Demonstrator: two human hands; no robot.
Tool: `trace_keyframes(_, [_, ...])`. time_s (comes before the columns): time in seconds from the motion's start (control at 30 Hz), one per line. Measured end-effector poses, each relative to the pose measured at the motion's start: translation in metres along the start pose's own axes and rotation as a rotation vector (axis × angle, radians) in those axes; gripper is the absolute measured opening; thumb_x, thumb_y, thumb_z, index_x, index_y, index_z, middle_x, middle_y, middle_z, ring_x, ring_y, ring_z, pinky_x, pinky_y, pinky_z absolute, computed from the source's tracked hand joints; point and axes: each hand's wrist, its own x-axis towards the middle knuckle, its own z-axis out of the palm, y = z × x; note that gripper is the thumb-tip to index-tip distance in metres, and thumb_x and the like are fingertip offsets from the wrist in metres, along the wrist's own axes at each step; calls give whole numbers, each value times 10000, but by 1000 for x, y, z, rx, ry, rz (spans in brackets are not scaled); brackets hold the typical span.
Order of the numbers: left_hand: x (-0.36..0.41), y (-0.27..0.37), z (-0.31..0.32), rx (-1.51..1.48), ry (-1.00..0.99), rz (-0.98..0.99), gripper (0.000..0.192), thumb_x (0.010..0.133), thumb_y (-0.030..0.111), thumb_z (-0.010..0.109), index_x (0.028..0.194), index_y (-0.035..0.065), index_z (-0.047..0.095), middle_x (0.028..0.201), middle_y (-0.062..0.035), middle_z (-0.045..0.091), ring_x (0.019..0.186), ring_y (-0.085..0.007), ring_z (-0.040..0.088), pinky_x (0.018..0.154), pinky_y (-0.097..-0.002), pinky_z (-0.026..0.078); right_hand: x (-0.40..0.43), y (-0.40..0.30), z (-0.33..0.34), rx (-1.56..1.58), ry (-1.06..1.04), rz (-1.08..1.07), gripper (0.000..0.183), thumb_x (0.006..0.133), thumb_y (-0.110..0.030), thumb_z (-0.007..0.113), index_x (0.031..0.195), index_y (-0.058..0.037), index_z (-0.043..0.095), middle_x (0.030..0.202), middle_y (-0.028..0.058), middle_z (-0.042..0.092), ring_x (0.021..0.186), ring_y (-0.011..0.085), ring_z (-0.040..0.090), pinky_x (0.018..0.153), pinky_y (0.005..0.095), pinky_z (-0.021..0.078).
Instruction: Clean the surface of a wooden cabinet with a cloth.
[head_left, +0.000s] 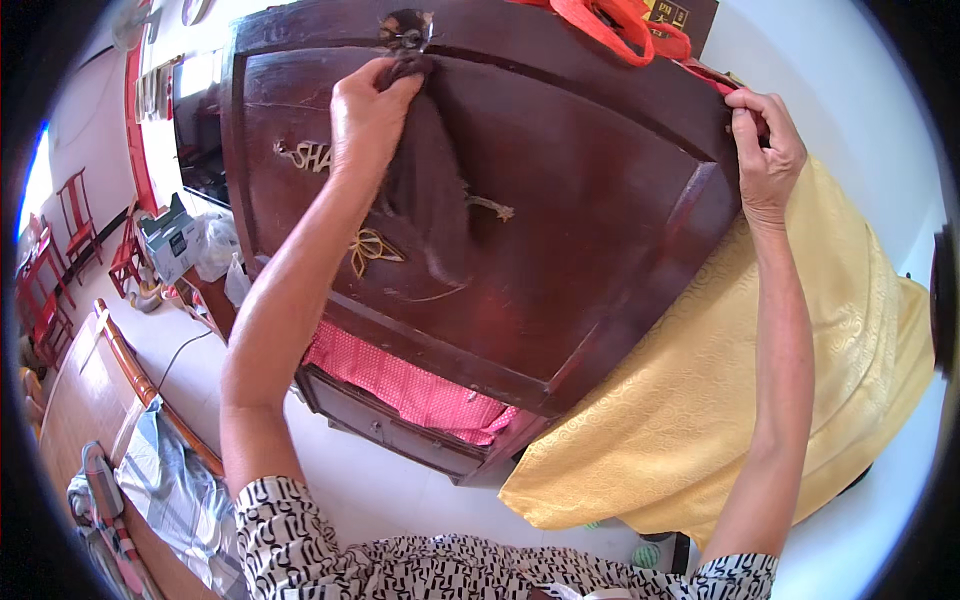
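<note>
My left hand pinches the top of a dark brown cloth just below a round metal fitting. The cloth hangs down over the front of a dark red-brown wooden cabinet panel. Gold-coloured lettering and a leaf-shaped ornament show beside the cloth. At the panel's upper right corner, my right hand has its fingers curled around the edge. Whether those fingers grip the panel's edge or something small there cannot be told.
Red ribbon and a dark box lie on top. A yellow patterned cloth drapes at right. Pink dotted fabric shows in the opening above a drawer. A wooden bed or bench with cloths, and red chairs, stand left.
</note>
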Motion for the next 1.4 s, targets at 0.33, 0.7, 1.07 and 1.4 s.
trace_keyframes(0.33, [-23, 33, 64, 195, 183, 292, 216, 732, 108, 774, 884, -27, 700, 803, -155, 720, 717, -185, 671, 704, -313, 518, 1, -4, 1, 44, 23, 1, 76, 835, -2, 605, 873, -28, 666, 739, -13, 569, 636, 59, 511, 614, 213, 423])
trace_keyframes(0.7, [-97, 106, 148, 3, -154, 389, 274, 671, 74, 746, 920, 28, 641, 890, -163, 655, 855, -389, 639, 710, -419, 510, 3, 2, 3, 22, 26, -20, 74, 823, -31, 620, 876, -47, 671, 739, -3, 577, 630, 68, 526, 615, 221, 439])
trace_keyframes(1.07, [-32, 34, 82, 122, 26, 348, 254, 733, 119, 787, 951, 8, 719, 840, -87, 734, 738, -109, 651, 691, -280, 523, 0, 2, 3, 32, 15, 3, 82, 814, -47, 627, 873, -58, 683, 743, -8, 594, 628, 76, 531, 620, 231, 452])
trace_keyframes(1.4, [17, 1, 20, 324, 304, 206, 272, 704, 176, 765, 892, -16, 722, 760, -182, 707, 694, -285, 696, 686, -381, 535, 2, 1, 2, 44, 10, -7, 77, 813, -28, 625, 867, -47, 677, 749, -19, 592, 639, 66, 516, 627, 218, 439])
